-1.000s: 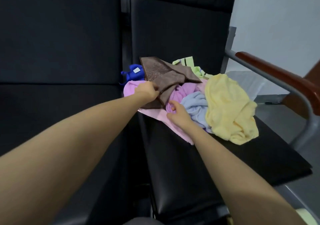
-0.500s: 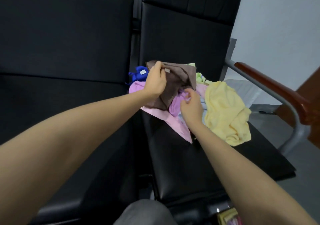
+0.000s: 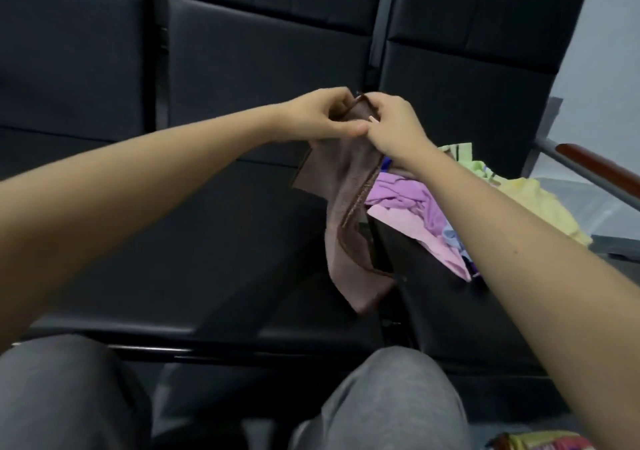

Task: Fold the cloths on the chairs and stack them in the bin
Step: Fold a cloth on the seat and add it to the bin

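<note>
Left hand (image 3: 322, 113) and right hand (image 3: 394, 127) raised close together, fingertips almost touching, both pinching the top edge of a brown cloth (image 3: 346, 214). Cloth hanging loose and creased below the hands, in the air over the gap between two black chairs, its lower corner down near the front seat edge. Other cloths heaped on the right-hand chair seat (image 3: 433, 293), partly behind the right forearm: purple cloth (image 3: 401, 193) on top, pink cloth (image 3: 415, 231) spread under it toward the front, light blue cloth (image 3: 450, 236) just beside, yellow cloth (image 3: 533, 203) far right, pale green cloth (image 3: 460, 153) at the back. Wooden armrest (image 3: 602, 169) beyond the heap. Grey-trousered knees (image 3: 391, 397) at bottom.
</note>
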A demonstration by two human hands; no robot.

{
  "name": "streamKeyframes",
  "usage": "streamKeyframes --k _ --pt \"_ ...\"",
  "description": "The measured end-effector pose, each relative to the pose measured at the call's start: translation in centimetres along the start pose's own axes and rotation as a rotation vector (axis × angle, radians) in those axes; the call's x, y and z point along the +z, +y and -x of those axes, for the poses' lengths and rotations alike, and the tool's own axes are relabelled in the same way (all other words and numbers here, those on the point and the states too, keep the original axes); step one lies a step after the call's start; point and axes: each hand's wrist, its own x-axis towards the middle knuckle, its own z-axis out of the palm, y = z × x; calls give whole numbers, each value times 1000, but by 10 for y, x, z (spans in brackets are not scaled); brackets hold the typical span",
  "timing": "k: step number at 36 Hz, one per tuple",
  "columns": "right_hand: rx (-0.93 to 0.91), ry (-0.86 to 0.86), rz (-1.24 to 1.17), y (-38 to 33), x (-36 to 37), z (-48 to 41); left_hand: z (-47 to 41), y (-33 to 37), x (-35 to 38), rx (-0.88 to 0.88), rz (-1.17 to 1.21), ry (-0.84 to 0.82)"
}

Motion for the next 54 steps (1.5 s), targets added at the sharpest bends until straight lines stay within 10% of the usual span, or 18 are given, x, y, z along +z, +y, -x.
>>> streamKeyframes --k 7,16,33,47,54 --pt "35 4 -280 -42 9 -7 59 -56 -40 -299 -318 -398" --pt "219 -102 -247 -36 22 -21 117 -104 -118 -514 -387 -255" --pt "414 316 -737 -72 40 -75 101 -80 -175 -200 -523 827" --pt "436 96 -738 28 103 76 192 -135 -64 -392 279 118" --pt "522 -69 -604 47 135 102 213 -184 -16 -597 347 119"
